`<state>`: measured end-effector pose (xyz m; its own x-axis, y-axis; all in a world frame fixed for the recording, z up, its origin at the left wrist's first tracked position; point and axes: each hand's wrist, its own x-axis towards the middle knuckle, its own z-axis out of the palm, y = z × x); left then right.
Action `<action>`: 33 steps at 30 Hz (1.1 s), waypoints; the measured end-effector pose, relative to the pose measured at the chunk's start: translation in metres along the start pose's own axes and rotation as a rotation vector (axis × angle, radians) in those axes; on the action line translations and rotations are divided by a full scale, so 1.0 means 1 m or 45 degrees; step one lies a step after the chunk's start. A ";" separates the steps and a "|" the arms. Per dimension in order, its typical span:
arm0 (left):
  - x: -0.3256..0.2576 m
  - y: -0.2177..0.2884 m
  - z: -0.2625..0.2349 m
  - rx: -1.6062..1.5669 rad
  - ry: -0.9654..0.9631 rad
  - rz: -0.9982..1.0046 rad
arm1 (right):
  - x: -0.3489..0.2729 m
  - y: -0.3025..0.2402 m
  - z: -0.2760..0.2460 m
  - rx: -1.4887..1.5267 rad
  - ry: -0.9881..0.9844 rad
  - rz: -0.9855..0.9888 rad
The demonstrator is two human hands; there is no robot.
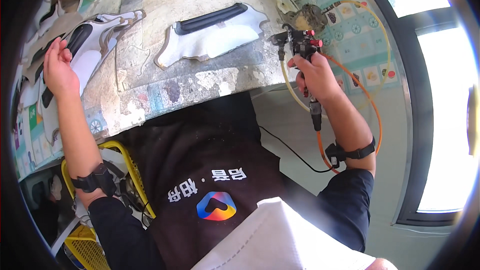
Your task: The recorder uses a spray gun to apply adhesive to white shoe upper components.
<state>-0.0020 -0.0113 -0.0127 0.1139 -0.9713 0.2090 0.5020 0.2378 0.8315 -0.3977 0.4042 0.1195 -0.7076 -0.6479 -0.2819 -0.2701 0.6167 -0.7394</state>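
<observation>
One spray gun, two black armbands

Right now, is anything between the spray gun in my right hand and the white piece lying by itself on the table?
Nothing visible stands between the spray gun in your right hand and the white piece. The pale hose bends toward you from the gun, not across that gap.
</observation>
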 end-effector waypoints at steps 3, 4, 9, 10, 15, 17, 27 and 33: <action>0.002 -0.004 0.000 0.013 0.015 0.000 | 0.009 0.005 -0.003 0.037 0.040 -0.027; 0.001 -0.005 0.001 0.016 0.018 0.010 | 0.011 0.006 -0.003 0.077 0.043 -0.068; 0.000 -0.002 0.002 0.036 0.036 0.017 | 0.010 -0.008 0.013 0.052 -0.100 -0.057; 0.002 -0.003 -0.001 0.039 0.036 0.015 | 0.011 -0.011 0.018 0.018 -0.109 -0.026; 0.001 -0.003 -0.002 0.068 0.062 0.003 | 0.048 -0.014 0.013 -0.023 0.005 -0.068; 0.000 -0.004 -0.002 0.066 0.061 -0.003 | 0.063 -0.009 0.008 0.037 0.046 -0.088; -0.002 0.000 0.006 0.050 0.046 0.019 | 0.039 -0.014 0.002 -0.120 -0.094 -0.015; 0.002 -0.005 -0.002 0.050 0.071 0.000 | 0.076 -0.021 0.004 -0.038 0.101 -0.090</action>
<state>-0.0024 -0.0144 -0.0169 0.1616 -0.9701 0.1809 0.4684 0.2368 0.8512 -0.4430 0.3395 0.1111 -0.7353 -0.6536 -0.1791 -0.3400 0.5844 -0.7368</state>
